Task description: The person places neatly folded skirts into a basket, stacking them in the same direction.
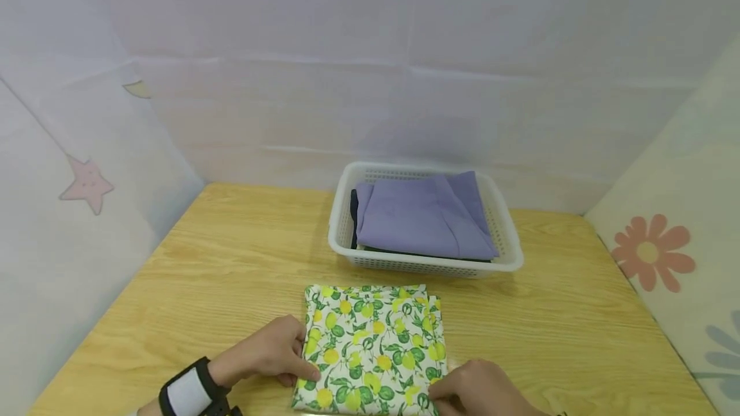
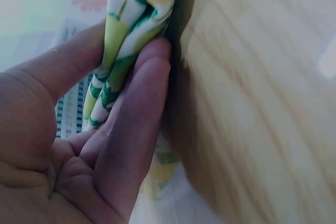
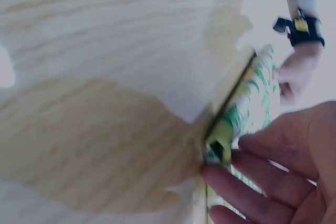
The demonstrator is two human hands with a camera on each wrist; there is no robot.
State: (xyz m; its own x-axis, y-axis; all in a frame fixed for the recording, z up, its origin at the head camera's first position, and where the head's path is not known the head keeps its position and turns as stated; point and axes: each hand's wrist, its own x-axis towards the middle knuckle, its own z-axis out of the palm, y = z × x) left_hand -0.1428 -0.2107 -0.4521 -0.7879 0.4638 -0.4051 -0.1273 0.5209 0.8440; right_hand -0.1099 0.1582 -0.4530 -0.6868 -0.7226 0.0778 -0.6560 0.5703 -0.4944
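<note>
A folded cloth [image 1: 372,345] printed with yellow lemons and green leaves lies flat on the wooden table, near its front edge. My left hand [image 1: 276,350] pinches its left side, thumb on top. In the left wrist view the fingers [image 2: 139,111] reach under the folded layers [image 2: 123,40]. At the near right corner my right hand [image 1: 480,390] grips the cloth's edge. The right wrist view shows the thumb and fingers [image 3: 252,190] on either side of the rolled-looking fold [image 3: 226,129].
Behind the cloth, a white plastic basket [image 1: 428,266] stands on the table [image 1: 231,262]. It holds folded purple fabric [image 1: 416,217] with darker items under and beside it. Pale printed curtains [image 1: 370,108] hang around the back and sides.
</note>
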